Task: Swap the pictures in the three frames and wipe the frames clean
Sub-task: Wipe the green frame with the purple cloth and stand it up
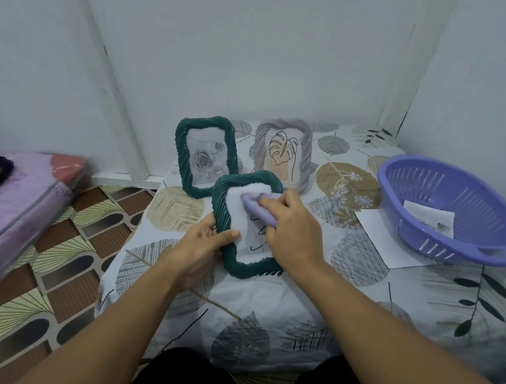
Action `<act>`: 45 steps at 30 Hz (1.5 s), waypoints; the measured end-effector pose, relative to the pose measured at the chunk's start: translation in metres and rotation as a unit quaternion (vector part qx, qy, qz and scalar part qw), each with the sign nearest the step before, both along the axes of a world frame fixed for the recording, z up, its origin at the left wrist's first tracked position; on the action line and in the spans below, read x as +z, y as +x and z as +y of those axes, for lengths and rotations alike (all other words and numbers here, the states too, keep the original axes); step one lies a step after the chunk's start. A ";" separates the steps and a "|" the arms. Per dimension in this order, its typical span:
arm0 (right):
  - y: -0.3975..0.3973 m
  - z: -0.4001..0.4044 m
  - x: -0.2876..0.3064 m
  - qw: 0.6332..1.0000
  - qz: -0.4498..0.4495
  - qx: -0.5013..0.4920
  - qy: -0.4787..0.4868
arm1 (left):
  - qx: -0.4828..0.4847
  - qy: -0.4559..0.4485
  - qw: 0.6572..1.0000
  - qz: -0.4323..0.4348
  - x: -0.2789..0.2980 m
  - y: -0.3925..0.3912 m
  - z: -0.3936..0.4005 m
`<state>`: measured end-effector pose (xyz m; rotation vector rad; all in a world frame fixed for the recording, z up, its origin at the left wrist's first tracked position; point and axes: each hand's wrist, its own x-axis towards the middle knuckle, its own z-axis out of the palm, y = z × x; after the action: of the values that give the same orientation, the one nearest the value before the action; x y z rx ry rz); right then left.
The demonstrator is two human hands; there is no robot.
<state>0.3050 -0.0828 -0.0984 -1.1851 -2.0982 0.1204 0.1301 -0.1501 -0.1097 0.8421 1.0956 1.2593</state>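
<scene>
My left hand (201, 244) grips the left edge of a dark green rope-pattern frame (227, 257), held tilted above the table. My right hand (291, 232) presses a folded lilac cloth (255, 207) against that frame's glass; the hand and cloth hide much of the picture. Behind it a second green frame (181, 155) stands upright with a grey rose picture. To its right stands a pale grey frame (307, 153) holding a line drawing of a leaf.
The table (266, 309) wears a leaf-print cloth. A purple plastic colander basket (424, 243) sits at the right with a paper picture inside and a white sheet (376, 233) under it. A purple mattress (15, 201) lies at the left, over patterned floor.
</scene>
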 end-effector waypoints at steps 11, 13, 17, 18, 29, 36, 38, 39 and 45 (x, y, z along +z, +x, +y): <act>0.001 -0.013 -0.003 0.999 -0.025 0.025 0.013 | 0.000 -0.002 1.000 -0.006 -0.002 -0.001 -0.001; 0.004 -0.013 -0.004 0.999 -0.025 0.025 0.012 | -0.002 -0.004 1.000 -0.008 -0.002 -0.002 -0.001; 0.006 -0.002 0.000 0.999 0.004 -0.035 -0.015 | 0.001 -0.001 1.000 -0.001 0.001 0.001 -0.002; 0.004 -0.004 0.000 0.999 0.003 -0.033 -0.019 | 0.002 0.000 1.000 -0.002 0.001 0.001 -0.002; 0.002 -0.008 0.002 0.999 -0.020 -0.023 -0.023 | 0.002 0.001 1.000 -0.003 0.003 0.002 -0.004; 0.004 -0.002 0.005 0.998 0.013 -0.039 -0.043 | -0.003 0.003 1.000 -0.002 0.004 0.004 -0.004; -0.001 -0.008 0.005 0.999 0.002 -0.018 -0.039 | -0.001 0.002 1.000 -0.007 0.003 0.003 -0.004; -0.002 -0.012 0.002 0.999 -0.010 0.003 -0.032 | -0.001 0.002 1.000 -0.010 0.002 0.002 -0.004; 0.001 0.002 0.010 0.999 0.002 -0.011 -0.033 | -0.005 0.004 1.000 -0.006 0.002 0.002 -0.003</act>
<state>0.3062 -0.0804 -0.0887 -1.2459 -2.0921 0.1824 0.1323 -0.1535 -0.1081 0.8439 1.0761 1.2609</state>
